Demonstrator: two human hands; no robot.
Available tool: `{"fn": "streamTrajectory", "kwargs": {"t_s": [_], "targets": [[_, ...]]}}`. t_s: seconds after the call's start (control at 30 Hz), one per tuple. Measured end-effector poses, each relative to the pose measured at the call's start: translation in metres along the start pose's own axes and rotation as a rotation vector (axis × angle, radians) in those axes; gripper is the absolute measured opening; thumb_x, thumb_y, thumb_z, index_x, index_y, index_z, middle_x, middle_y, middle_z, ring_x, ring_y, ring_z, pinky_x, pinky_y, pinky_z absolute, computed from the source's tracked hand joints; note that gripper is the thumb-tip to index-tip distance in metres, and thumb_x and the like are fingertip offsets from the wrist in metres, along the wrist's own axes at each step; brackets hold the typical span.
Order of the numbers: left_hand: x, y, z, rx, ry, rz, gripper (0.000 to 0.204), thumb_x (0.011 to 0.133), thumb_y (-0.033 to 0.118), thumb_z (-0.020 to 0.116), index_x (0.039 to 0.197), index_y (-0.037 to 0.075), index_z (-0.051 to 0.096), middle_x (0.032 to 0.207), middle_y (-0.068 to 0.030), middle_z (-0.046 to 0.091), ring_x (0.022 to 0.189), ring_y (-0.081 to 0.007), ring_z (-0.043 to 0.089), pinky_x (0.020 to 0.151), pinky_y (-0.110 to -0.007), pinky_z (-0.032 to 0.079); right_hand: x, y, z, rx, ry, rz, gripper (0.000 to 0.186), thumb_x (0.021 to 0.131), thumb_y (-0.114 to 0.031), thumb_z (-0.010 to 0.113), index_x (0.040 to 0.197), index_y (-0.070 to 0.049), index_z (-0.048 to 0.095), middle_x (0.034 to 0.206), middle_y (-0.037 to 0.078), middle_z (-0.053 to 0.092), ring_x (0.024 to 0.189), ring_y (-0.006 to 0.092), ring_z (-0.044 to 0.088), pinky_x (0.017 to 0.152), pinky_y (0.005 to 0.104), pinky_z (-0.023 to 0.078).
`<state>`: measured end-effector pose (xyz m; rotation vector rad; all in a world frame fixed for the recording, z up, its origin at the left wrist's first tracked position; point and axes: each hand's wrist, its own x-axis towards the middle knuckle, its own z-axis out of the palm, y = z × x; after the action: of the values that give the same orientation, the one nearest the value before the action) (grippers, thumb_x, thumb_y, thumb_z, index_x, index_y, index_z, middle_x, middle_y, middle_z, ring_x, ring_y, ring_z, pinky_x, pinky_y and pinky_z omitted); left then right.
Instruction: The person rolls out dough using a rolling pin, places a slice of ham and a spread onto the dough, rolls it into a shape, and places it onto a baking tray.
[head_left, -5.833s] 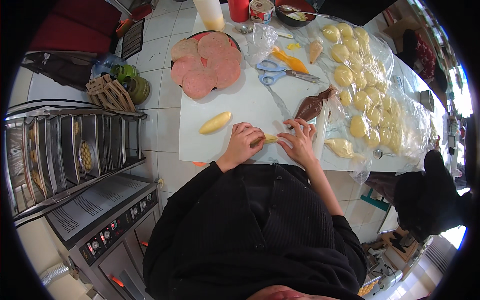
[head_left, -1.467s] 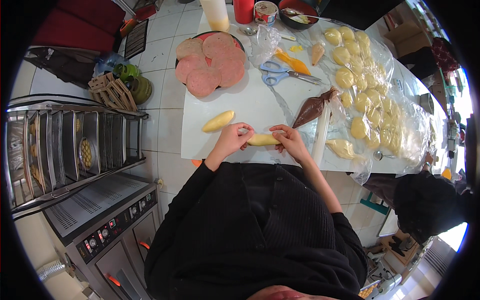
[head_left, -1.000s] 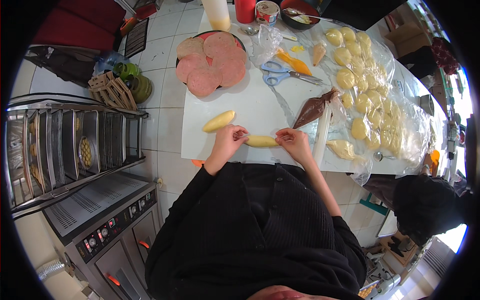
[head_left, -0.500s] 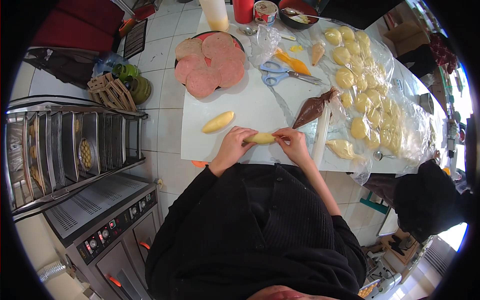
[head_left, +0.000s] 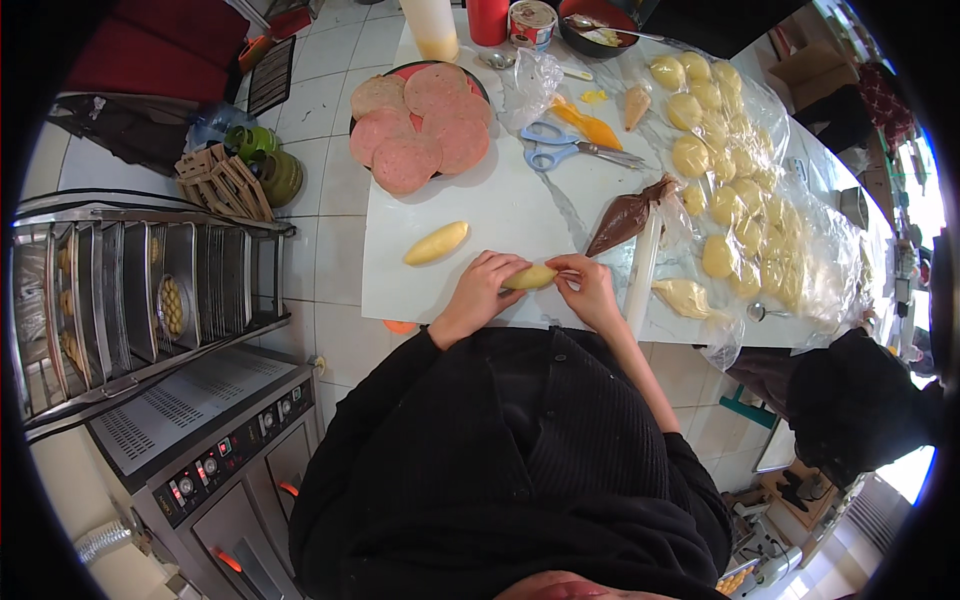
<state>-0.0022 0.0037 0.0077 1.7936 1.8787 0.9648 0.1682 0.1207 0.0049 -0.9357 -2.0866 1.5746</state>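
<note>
Between my two hands, close to the table's front edge, is an oblong roll of pale yellow dough [head_left: 532,277]. My left hand [head_left: 484,292] is closed over its left part, the fingers covering that end. The thumb and fingertips of my right hand [head_left: 586,288] pinch its right tip. A second, smooth dough roll [head_left: 436,243] lies on the white table beyond my left hand. Right of my right hand rests a piping bag with brown filling [head_left: 625,215], next to a white rolling pin-like bar [head_left: 643,280].
Pink meat slices [head_left: 420,130] sit on a dark plate at the far left. Blue-handled scissors [head_left: 570,148] lie mid-table. Several dough balls [head_left: 725,185] under clear plastic fill the right side. A pale filled bag [head_left: 685,297] lies near the front edge. An oven [head_left: 215,420] stands at left.
My left hand has slid a little to the right along the dough roll, covering more of its left part. My right hand stays at the right tip.
</note>
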Motion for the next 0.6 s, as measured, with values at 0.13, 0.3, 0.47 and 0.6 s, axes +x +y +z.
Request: {"fn": "streamTrajectory", "kwargs": {"t_s": [0.13,0.3,0.47,0.6], "targets": [[-0.008,0.003,-0.016,-0.007,0.062,-0.054,0.055,0.061,0.004,0.077,0.113,0.010,0.061,0.114,-0.0069,0.056,0.089,-0.0245,0.058,0.081,-0.034,0.048,-0.002,-0.002,-0.002,-0.032,0.026,-0.004,0.027,0.075,0.010,0.057,0.100,0.003,0.065,0.101,0.014,0.065,0.088,0.0231,0.067,0.080,0.0306,0.056],[-0.013,0.005,-0.014,-0.251,0.043,-0.325,0.051,0.064,-0.004,0.073,0.110,0.009,0.056,0.106,-0.0083,0.047,0.088,-0.0252,0.059,0.075,-0.034,0.050,-0.005,-0.010,0.002,-0.018,-0.002,0.037,0.028,0.075,0.010,0.057,0.101,0.004,0.064,0.101,0.015,0.064,0.087,0.0225,0.067,0.079,0.0303,0.057],[-0.016,0.001,-0.012,-0.257,0.122,-0.336,0.045,0.066,-0.005,0.073,0.105,0.009,0.057,0.104,-0.0072,0.049,0.079,-0.0200,0.059,0.072,-0.032,0.051,-0.007,-0.006,-0.001,-0.062,0.053,0.002,0.028,0.074,0.011,0.055,0.100,0.004,0.064,0.100,0.015,0.064,0.085,0.0216,0.067,0.079,0.0293,0.056],[-0.017,-0.003,-0.009,-0.226,0.066,-0.283,0.044,0.066,-0.003,0.074,0.104,0.008,0.057,0.103,-0.0077,0.050,0.080,-0.0213,0.059,0.070,-0.033,0.051,-0.007,-0.006,-0.001,-0.051,0.018,0.010,0.027,0.075,0.008,0.057,0.100,0.003,0.064,0.098,0.015,0.064,0.084,0.0233,0.067,0.078,0.0307,0.056]]}}
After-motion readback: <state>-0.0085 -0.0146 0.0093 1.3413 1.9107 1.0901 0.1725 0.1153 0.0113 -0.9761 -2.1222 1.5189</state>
